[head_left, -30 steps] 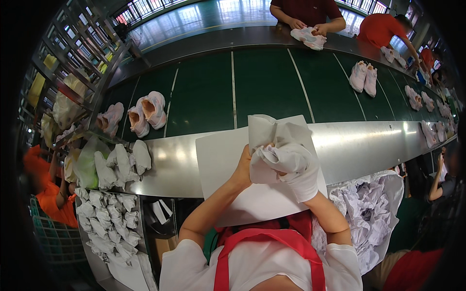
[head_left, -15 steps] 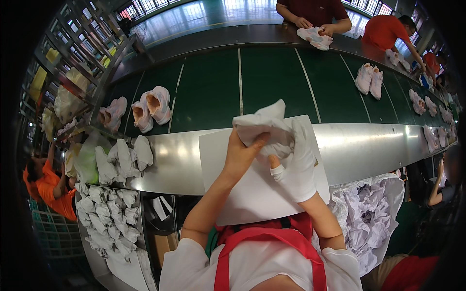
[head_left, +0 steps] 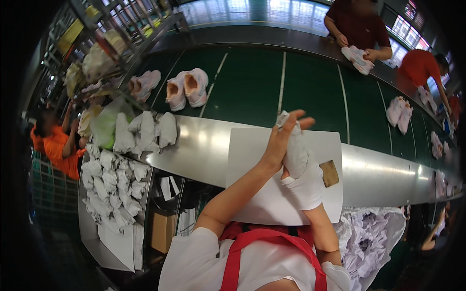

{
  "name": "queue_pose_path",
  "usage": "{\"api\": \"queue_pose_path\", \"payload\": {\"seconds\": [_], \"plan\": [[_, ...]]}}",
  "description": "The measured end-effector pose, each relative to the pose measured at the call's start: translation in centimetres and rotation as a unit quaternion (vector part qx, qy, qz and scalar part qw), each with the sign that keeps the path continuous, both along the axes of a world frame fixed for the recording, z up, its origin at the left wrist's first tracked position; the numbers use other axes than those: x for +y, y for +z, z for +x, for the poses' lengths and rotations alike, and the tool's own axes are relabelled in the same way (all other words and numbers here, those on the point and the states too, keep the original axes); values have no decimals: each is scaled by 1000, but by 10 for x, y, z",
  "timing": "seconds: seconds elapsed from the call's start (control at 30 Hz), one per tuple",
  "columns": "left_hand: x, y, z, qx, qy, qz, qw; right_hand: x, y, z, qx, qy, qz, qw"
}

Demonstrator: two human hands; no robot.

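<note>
A wad of white paper [head_left: 295,154], rolled into a long narrow shape, stands tilted between my hands. My bare left hand [head_left: 281,143] presses along its upper left side, with some fingertips reaching past its tip. Lower down, my right hand [head_left: 305,186], in a white glove with a bare thumb showing, grips the wad's lower end; most of its fingers are hidden. Both hands are above a white board [head_left: 255,199] that lies on the metal ledge in front of me. A small brown patch [head_left: 330,173] shows at the board's right side.
Several finished paper wads [head_left: 145,131] stand on the ledge at left, above a bin of more wads [head_left: 109,186]. Loose crumpled paper [head_left: 366,242] fills a sack at right. Pairs of pale pink shoes [head_left: 187,89] sit on the green conveyor [head_left: 247,82]. A co-worker [head_left: 359,24] handles a shoe opposite.
The looser, wider paper is now a narrow roll. My left hand has moved up around its top, and its fingers have extended. The whole view has shifted, with things appearing further right.
</note>
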State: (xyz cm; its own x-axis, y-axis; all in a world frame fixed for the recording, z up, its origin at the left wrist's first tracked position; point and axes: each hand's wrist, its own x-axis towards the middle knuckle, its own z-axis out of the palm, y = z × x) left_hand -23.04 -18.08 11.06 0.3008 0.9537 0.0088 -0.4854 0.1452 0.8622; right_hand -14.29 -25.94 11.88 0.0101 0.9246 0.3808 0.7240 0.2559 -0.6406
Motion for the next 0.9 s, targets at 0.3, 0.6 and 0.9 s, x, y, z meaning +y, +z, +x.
{"api": "queue_pose_path", "payload": {"seconds": [0.3,0.6,0.9], "plan": [[27,-23,-32,-141,4,4,990,16,-16,-9,42,25,-30,998],[247,-102,-275,785,318,-28,532,-1,-33,27,81,-38,-124,988],[280,-138,-202,742,156,126,639,15,-13,56,59,-67,-122,988]]}}
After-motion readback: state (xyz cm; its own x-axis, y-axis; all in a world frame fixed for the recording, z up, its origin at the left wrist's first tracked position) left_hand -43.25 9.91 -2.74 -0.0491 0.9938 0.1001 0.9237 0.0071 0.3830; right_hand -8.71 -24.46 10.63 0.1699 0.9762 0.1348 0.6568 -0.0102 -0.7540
